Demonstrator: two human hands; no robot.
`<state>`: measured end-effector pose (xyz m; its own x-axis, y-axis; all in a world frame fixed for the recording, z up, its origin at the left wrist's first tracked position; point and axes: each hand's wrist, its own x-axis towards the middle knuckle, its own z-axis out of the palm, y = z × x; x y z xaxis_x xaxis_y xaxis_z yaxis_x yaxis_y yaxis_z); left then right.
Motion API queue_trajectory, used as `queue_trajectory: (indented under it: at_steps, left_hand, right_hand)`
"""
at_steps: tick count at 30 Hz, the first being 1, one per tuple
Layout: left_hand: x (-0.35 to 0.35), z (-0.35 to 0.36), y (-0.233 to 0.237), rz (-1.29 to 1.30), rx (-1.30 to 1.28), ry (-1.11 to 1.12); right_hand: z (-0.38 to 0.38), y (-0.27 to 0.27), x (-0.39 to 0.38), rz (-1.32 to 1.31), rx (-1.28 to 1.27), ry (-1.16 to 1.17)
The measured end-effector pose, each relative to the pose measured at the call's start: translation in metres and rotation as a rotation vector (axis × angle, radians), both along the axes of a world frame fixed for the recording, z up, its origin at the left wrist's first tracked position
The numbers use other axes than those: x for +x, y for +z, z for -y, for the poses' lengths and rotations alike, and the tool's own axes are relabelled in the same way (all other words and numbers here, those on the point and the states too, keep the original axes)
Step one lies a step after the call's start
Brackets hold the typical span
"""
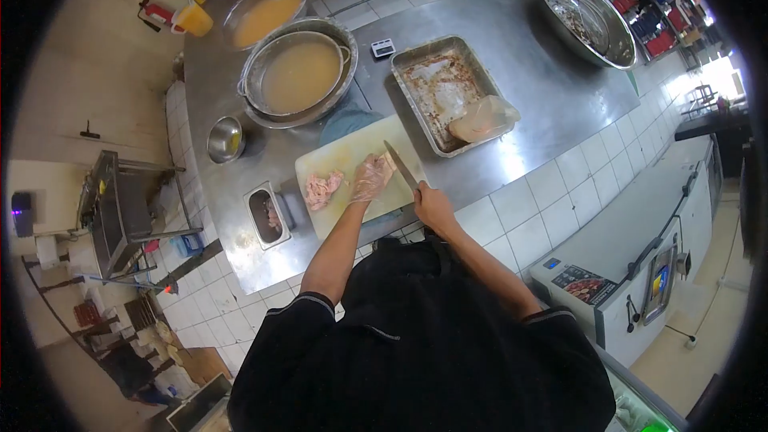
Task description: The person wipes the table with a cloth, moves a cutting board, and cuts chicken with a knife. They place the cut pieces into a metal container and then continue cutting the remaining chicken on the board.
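Observation:
My right hand [434, 206], bare, grips the handle of a kitchen knife [402, 162]; the blade points away from me over the cutting board [344, 152]. Beside the blade, my left hand [370, 179] wears a clear plastic glove. Its fingers are closed on a small pale piece of meat [390, 162], partly hidden under them. To the left of that hand, a heap of pale pink raw meat [322, 190] lies on the board. A small steel container [266, 216] with some meat inside stands left of the board.
Behind the board, a large steel bowl holds a pot of cloudy liquid [300, 76]; another bowl of orange liquid [268, 18] stands beyond. A soiled metal tray [412, 100] holds a plastic bag [484, 118]. Nearby are a small digital device [383, 48], a small bowl [225, 141] and a big basin [620, 40].

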<state>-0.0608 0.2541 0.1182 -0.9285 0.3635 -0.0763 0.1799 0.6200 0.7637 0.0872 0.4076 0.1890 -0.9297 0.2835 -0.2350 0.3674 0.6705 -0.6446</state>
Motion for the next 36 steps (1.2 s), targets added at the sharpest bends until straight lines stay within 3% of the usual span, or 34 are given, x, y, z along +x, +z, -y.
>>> queue_trajectory:
  at_steps: [3, 6, 9, 12, 15, 18, 21, 24, 27, 30, 36]
  left_hand:
    - [-0.002, 0.021, -0.036, -0.209, -0.088, -0.005]
    - [0.003, 0.028, -0.025, -0.077, -0.061, 0.12]
    - [0.008, 0.026, -0.011, -0.033, -0.01, 0.094]
    - [0.003, 0.027, -0.029, -0.311, -0.091, -0.02]
    - [-0.011, 0.02, -0.039, -0.355, 0.038, -0.177]
    - [-0.013, 0.002, 0.039, -0.111, 0.184, -0.148]
    - [-0.021, -0.02, 0.063, 0.052, 0.416, -0.249]
    - [-0.024, -0.029, 0.076, 0.292, 0.374, -0.319]
    - [-0.022, -0.024, 0.081, 0.23, 0.216, -0.341]
    - [-0.032, -0.005, -0.018, -0.05, 0.017, -0.451]
    - [-0.011, 0.023, -0.016, 0.019, -0.044, -0.192]
  right_hand:
    - [-0.001, -0.037, -0.007, -0.028, 0.078, 0.099]
    - [-0.004, -0.044, 0.002, -0.059, 0.123, -0.038]
    - [-0.005, -0.039, 0.011, -0.099, 0.129, -0.016]
    - [0.002, -0.021, 0.006, -0.08, 0.126, 0.013]
    - [0.001, -0.009, -0.002, -0.166, 0.045, -0.031]
    - [-0.003, 0.018, -0.001, -0.201, -0.004, -0.142]
    - [-0.009, 0.038, 0.011, -0.241, -0.032, -0.174]
    - [-0.013, 0.05, 0.023, -0.19, -0.035, -0.231]
    - [-0.014, 0.049, 0.034, -0.139, -0.042, -0.266]
    - [-0.008, 0.036, 0.042, -0.119, -0.026, -0.255]
    - [0.008, -0.008, 0.033, -0.069, 0.041, -0.063]
